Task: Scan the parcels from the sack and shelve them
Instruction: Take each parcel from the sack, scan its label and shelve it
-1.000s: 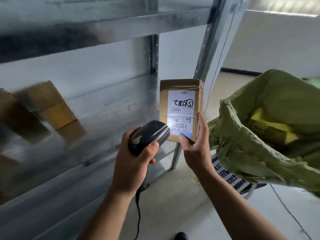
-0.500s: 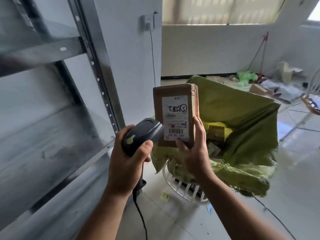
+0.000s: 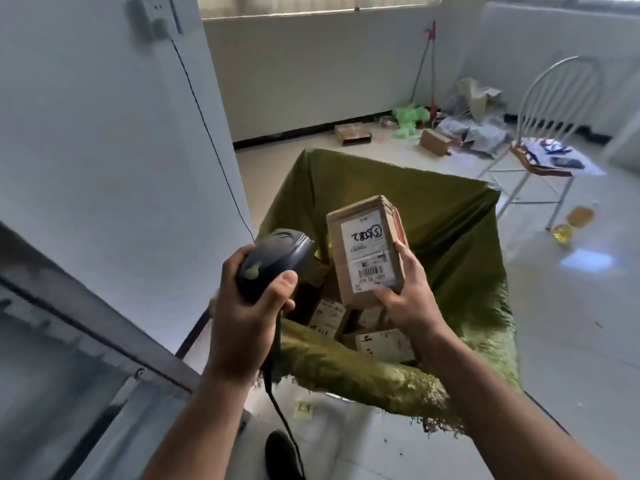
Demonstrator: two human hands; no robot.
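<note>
One brown parcel (image 3: pixel 365 252), label (image 3: pixel 363 237) seemingly inverted

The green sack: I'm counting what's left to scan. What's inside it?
Several labelled cardboard parcels lie low in the green sack. The held parcel, the right hand and the sack's near rim cover the rest, so no full count.

Sack (image 3: pixel 433 216) mouth open; shelf frame (image 3: pixel 104 327) blocks left.
</note>
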